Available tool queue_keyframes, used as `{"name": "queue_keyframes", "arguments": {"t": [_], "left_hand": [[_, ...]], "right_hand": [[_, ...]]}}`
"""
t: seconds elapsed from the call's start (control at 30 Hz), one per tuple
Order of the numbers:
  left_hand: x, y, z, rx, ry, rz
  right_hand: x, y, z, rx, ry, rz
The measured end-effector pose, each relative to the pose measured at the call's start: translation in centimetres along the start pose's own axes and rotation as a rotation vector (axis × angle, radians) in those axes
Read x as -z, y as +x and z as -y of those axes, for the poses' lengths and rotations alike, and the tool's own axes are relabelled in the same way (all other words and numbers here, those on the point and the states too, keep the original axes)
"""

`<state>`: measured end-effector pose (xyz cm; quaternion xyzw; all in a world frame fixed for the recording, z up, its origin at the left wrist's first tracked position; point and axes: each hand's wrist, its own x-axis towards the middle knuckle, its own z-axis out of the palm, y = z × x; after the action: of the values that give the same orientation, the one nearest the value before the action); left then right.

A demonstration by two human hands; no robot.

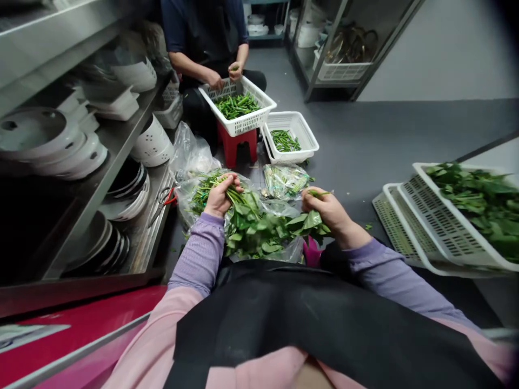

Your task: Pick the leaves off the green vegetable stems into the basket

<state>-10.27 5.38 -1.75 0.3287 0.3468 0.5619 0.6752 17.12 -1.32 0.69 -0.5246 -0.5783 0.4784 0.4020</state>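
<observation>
My left hand point(219, 197) is closed round the stems of a bundle of leafy greens point(253, 229) that hangs over my lap. My right hand point(326, 208) is closed on a leafy sprig point(310, 221) at the bundle's right side, with a thin stem sticking out above the fingers. More greens lie in clear plastic bags point(194, 186) on the floor just beyond my hands. A black apron covers my lap.
A person sits opposite with both hands at a white basket of green chillies point(239, 105) on a red stool point(237, 146). A second basket point(290, 138) stands beside it. White trays of picked leaves point(466, 216) are at right. Steel shelves of dishes point(81, 162) line the left.
</observation>
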Motion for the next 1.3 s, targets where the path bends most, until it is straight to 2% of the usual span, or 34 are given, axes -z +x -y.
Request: {"name": "queue_keyframes", "arguments": {"t": [0.07,0.2,0.3,0.4,0.57,0.73,0.83,0.9,0.97,1.03,1.1,1.17,1.3], "left_hand": [[-1.8,-1.0,0.6,0.074,-0.036,0.06],[-4.4,-2.2,2.2,0.158,-0.096,0.145],[-5.1,-2.4,3.2,0.156,-0.181,0.233],[-5.3,-2.4,3.9,0.163,-0.23,0.287],[-5.5,-2.6,4.5,0.202,-0.17,0.281],[-5.7,-2.8,4.8,0.244,-0.083,0.263],[-5.4,-2.5,4.9,0.238,0.02,0.162],[-5.2,-2.3,4.7,0.175,0.172,0.09],[-5.0,-2.1,4.3,0.089,0.383,0.066],[-4.9,-2.1,3.9,0.048,0.528,0.126],[-5.2,-2.3,3.6,0.064,0.509,0.231],[-5.6,-2.6,3.6,0.098,0.396,0.321],[-6.0,-2.9,3.9,0.115,0.302,0.353]], "right_hand": [[-0.8,0.5,1.2,-0.01,0.025,0.065],[-3.9,1.3,2.4,0.014,-0.13,0.185],[-5.9,1.4,1.6,0.04,-0.204,0.162],[-6.5,1.4,0.4,0.012,-0.145,0.118],[-6.0,1.3,-1.2,-0.099,0.12,0.146],[-5.1,1.0,-1.6,-0.012,0.029,0.038],[-3.7,1.2,-1.6,-0.068,0.055,-0.043],[-2.2,1.6,-1.5,-0.113,0.105,-0.045],[-0.8,2.0,-1.5,-0.16,0.166,0.008],[0.2,2.2,-1.3,-0.228,0.218,0.101],[0.2,2.1,-1.1,-0.286,0.249,0.207],[-0.4,1.8,-0.8,-0.306,0.252,0.317],[-2.0,1.2,-0.6,-0.314,0.266,0.423]]}}
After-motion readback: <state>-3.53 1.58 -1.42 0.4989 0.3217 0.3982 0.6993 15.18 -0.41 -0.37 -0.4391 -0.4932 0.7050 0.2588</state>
